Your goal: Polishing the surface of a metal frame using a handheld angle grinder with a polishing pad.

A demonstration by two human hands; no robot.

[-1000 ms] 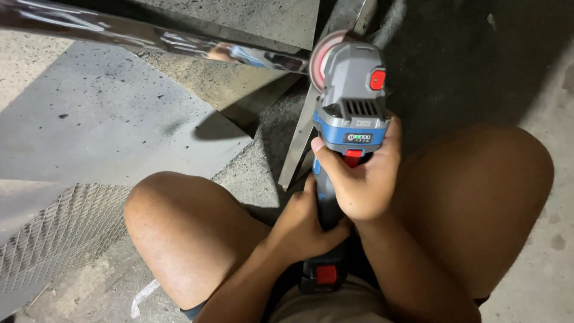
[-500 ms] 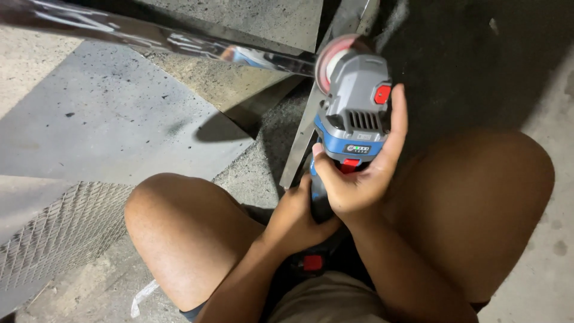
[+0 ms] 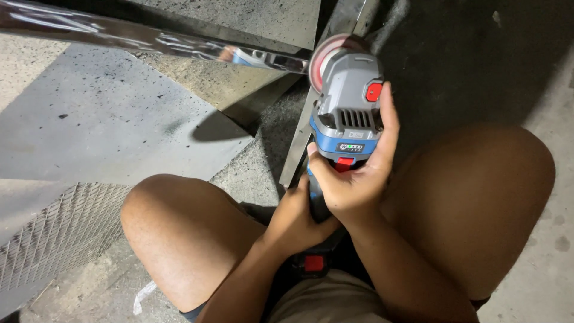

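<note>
I hold a grey and blue cordless angle grinder (image 3: 348,107) with red buttons between my knees. My right hand (image 3: 357,179) wraps the body just below the blue band, thumb up along its right side. My left hand (image 3: 297,218) grips the dark handle lower down. The pinkish grinding disc (image 3: 324,52) sits at the tool's far end, against the end of a shiny metal bar (image 3: 149,39) that runs in from the upper left. A second metal strip (image 3: 311,128) runs under the grinder toward the top.
A grey metal sheet (image 3: 101,125) lies on the concrete floor at left, with a panel of expanded metal mesh (image 3: 54,233) at lower left. My bare knees (image 3: 179,233) flank the tool. A scrap of white paper (image 3: 143,296) lies by my left leg.
The grinder has shifted slightly up and left, bringing the disc to the end of the shiny bar. My right hand has slid a little along the body, thumb now raised.
</note>
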